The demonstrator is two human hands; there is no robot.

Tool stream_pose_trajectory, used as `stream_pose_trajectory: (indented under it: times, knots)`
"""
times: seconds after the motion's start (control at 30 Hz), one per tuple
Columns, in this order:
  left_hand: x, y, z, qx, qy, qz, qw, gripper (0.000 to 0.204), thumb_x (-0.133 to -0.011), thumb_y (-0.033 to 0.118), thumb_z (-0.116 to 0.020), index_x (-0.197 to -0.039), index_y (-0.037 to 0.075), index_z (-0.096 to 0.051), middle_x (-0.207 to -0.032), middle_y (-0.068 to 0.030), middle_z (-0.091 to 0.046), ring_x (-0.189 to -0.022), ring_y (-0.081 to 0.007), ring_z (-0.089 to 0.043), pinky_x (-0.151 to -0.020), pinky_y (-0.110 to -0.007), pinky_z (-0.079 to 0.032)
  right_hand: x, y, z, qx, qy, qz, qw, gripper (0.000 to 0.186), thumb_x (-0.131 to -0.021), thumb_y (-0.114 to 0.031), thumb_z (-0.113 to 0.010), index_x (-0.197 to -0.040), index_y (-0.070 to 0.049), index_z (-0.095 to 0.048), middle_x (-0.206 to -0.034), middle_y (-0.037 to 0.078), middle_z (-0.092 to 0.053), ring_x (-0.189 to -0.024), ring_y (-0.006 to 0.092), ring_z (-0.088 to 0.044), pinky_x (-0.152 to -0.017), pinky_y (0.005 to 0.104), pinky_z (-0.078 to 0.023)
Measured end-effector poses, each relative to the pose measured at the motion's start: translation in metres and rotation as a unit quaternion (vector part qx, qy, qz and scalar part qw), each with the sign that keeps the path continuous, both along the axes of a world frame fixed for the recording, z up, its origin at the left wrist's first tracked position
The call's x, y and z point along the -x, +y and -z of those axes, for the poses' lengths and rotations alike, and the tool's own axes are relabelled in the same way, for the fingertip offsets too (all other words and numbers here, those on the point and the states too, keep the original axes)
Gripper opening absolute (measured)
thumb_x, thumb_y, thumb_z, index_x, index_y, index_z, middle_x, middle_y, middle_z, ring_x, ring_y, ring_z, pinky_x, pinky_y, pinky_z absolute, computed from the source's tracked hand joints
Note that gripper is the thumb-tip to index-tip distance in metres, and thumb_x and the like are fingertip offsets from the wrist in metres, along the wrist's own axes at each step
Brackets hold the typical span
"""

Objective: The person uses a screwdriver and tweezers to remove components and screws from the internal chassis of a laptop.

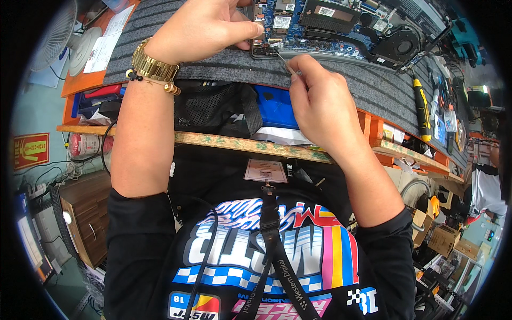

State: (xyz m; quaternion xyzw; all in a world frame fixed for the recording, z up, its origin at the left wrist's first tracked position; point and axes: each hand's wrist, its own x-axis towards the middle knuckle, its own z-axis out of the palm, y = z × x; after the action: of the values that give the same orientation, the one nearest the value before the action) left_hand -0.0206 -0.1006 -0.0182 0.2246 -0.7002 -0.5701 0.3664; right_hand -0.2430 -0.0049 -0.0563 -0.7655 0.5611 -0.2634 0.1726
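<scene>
A laptop with its base opened (333,50) lies at the top of the view, showing its blue circuit board (272,32) and round black fan (404,44). My left hand (216,26) grips the laptop's left edge, with the thumb over the corner of the board and the other fingers partly hidden. Pinched in my right hand (322,98) is a thin metal tool (286,63), perhaps tweezers. Its tip reaches small parts at the laptop's near left corner, close to my left thumb.
Under the laptop is a grey ribbed mat (213,69). A yellow and black screwdriver (422,109) lies to the right, beside other hand tools. A white fan (58,42) stands at the far left. Below the wooden bench edge (229,141), an open drawer holds a black mesh bag (210,106).
</scene>
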Motion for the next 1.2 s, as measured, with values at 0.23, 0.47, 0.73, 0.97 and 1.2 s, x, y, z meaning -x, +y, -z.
stream_pose_trajectory:
  times: [0.23,0.47,0.73,0.97,1.2]
  knots:
    - [0.0,0.001,-0.002,-0.018,-0.014,-0.011,1.0,0.089,-0.093,-0.014,-0.061,-0.17,0.002,-0.018,-0.142,-0.0171,-0.058,-0.094,-0.0153,-0.07,-0.076,-0.027,-0.062,-0.009,0.005,0.007,0.052,-0.014,0.009,0.999,0.013,-0.1,-0.004,-0.062,-0.111,0.001,-0.067,-0.077,0.025,-0.069,-0.072,0.0427,-0.072,-0.066,0.0448,-0.054]
    - [0.0,0.001,-0.002,-0.001,-0.03,-0.015,0.999,0.086,-0.093,-0.012,-0.062,-0.168,0.001,-0.022,-0.141,-0.0177,-0.06,-0.094,-0.0153,-0.071,-0.076,-0.028,-0.063,-0.016,0.009,0.001,-0.014,-0.004,0.034,0.999,0.011,-0.099,-0.005,-0.06,-0.107,0.002,-0.062,-0.079,0.028,-0.071,-0.079,0.0476,-0.073,-0.072,0.0537,-0.056]
    - [-0.001,0.0,-0.002,0.003,-0.036,-0.018,0.999,0.085,-0.094,-0.012,-0.062,-0.168,0.001,-0.022,-0.14,-0.0177,-0.06,-0.094,-0.0152,-0.07,-0.076,-0.027,-0.063,-0.015,0.008,0.002,-0.022,-0.006,0.043,0.999,0.014,-0.099,-0.009,-0.059,-0.108,0.002,-0.062,-0.08,0.03,-0.072,-0.083,0.0503,-0.072,-0.079,0.0592,-0.056]
    - [-0.001,-0.003,0.002,-0.023,-0.027,-0.009,0.999,0.085,-0.094,-0.013,-0.062,-0.168,0.0,-0.022,-0.14,-0.0168,-0.059,-0.095,-0.0148,-0.07,-0.077,-0.027,-0.062,-0.006,0.013,-0.006,-0.004,0.04,0.046,0.998,0.016,-0.1,-0.011,-0.06,-0.11,0.001,-0.061,-0.078,0.026,-0.072,-0.078,0.047,-0.073,-0.074,0.0572,-0.058]
    - [-0.002,0.0,0.0,0.003,-0.001,0.007,1.0,0.083,-0.093,-0.014,-0.061,-0.166,0.0,-0.025,-0.14,-0.0168,-0.059,-0.095,-0.0149,-0.069,-0.077,-0.027,-0.062,-0.004,0.009,-0.006,0.048,0.126,0.035,0.99,0.013,-0.099,-0.012,-0.061,-0.107,-0.002,-0.058,-0.073,0.02,-0.072,-0.071,0.0421,-0.074,-0.066,0.0544,-0.058]
